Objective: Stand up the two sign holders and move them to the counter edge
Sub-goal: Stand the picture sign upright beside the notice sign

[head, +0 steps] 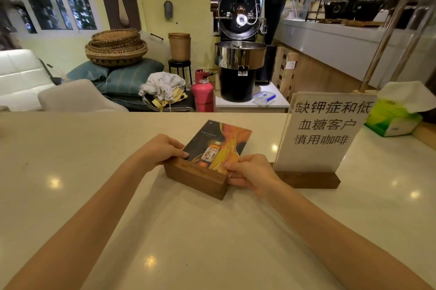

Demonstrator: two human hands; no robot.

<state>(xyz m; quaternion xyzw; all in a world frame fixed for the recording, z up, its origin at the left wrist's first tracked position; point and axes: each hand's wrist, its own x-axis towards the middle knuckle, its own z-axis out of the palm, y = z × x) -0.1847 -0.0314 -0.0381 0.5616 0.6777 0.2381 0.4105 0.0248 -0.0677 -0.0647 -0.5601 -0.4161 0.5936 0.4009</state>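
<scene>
On the pale glossy counter (70, 171), the white-lettered sign holder on a dark wooden base (316, 138) stands upright at the right. Just left of it, the picture-card sign holder with a walnut block base (207, 162) lies tipped back. Its block looks heavy and stiff, its clear panel slippery, so the base ends seem the safest hold. The left hand (165, 150) and right hand (250, 173) grasp those ends, forearms converging.
</scene>
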